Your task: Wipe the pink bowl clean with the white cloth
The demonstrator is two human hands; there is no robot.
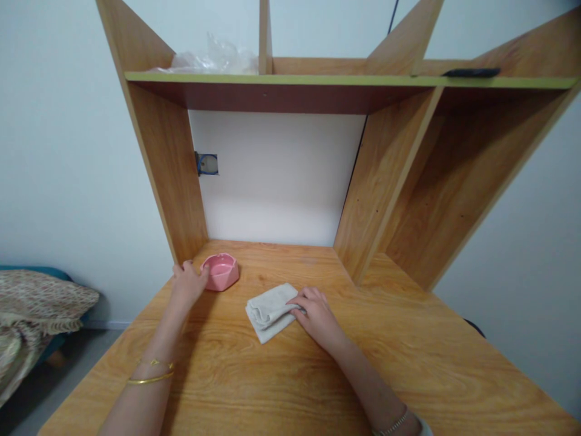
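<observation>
- Pinching a folded pale-grey cloth [271,309] at its right edge with the right hand [320,315].
- Reaching beside a pink faceted ashtray [222,278] with the left hand [187,284] — with fingers spread and thumb at the rim, cannot tell if pressing.
- Resting on the wood-grain desktop [254,375] with both, near the left side panel [170,163] in the ashtray's case.
- Seemingly done: folding into a layered pad — not yet done: flattening the loose top layer, releasing the edge.
</observation>
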